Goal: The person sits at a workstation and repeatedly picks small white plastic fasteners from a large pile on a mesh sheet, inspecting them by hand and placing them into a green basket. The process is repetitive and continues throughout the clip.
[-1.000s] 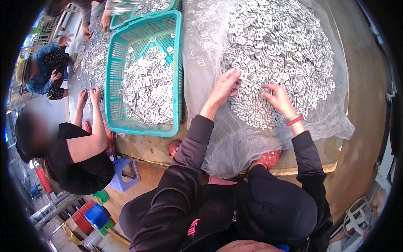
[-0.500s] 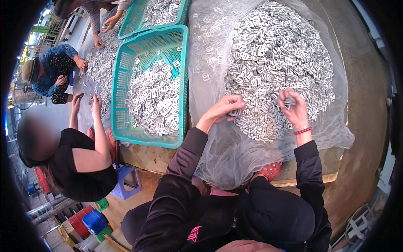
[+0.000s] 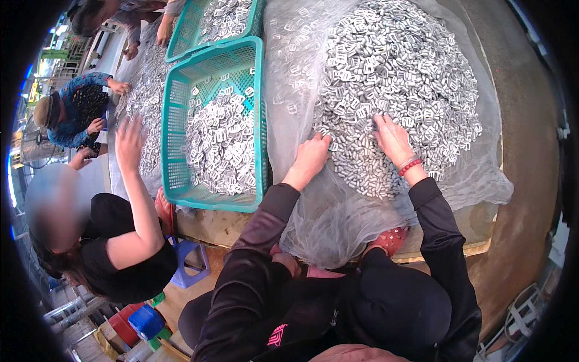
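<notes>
A big heap of small silvery metal buckles [image 3: 398,78] lies on a sheet of white mesh netting [image 3: 325,211] spread over a low wooden platform. My left hand [image 3: 310,158] rests on the heap's near left edge, fingers curled down onto the buckles. My right hand [image 3: 393,140], with a red bead bracelet at the wrist, lies flat on the near side of the heap. Whether either hand grips any buckles is hidden under the palms. Both arms wear black sleeves.
A teal plastic basket [image 3: 181,145] half full of buckles stands left of the netting, a second one [image 3: 187,24] behind it. A person in black [image 3: 120,241] sits at left, reaching to another buckle pile; more people work farther back. A blue stool [image 3: 193,265] stands below.
Both my hands have drawn back from the heap's middle toward its near edge. The person at left has raised one hand above the pile.
</notes>
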### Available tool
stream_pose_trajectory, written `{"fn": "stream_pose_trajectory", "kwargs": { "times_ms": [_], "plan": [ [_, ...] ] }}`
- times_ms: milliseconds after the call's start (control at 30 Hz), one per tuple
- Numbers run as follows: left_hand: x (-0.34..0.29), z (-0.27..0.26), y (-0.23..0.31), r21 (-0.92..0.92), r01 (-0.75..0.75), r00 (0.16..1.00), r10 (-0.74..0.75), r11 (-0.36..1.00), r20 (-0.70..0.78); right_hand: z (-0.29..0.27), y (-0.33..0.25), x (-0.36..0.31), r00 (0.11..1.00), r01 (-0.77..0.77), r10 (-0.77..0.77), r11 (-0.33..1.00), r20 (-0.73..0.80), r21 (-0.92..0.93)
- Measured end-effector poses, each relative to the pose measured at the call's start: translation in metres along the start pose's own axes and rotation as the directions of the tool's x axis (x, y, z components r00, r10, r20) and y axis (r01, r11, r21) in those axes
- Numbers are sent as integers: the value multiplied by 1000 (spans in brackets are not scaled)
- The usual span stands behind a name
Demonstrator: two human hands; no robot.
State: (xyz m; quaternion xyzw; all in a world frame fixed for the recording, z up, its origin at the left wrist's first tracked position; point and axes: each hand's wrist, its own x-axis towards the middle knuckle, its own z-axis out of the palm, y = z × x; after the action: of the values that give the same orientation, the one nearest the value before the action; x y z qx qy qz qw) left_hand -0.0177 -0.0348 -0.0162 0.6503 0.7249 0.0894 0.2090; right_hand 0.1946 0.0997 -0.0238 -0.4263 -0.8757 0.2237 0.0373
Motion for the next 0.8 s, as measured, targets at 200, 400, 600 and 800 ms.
{"fn": "stream_pose_trajectory", "kwargs": {
  "times_ms": [200,400,600,800],
  "plan": [
    [8,-1,3,-314,-26,997,1,949,-82,0,10,-22,989,146,-126,936,-81,321],
    [16,-29,21,-910,129,991,79,-393,106,-43,14,-35,947,-320,-53,-268,318,909],
    [45,-37,45,-846,164,985,38,-507,168,-67,1,-17,935,-351,-120,-189,333,917],
    [50,-35,51,-844,219,970,19,-490,241,-48,-28,-13,920,-389,123,178,372,904]
  ]
}}
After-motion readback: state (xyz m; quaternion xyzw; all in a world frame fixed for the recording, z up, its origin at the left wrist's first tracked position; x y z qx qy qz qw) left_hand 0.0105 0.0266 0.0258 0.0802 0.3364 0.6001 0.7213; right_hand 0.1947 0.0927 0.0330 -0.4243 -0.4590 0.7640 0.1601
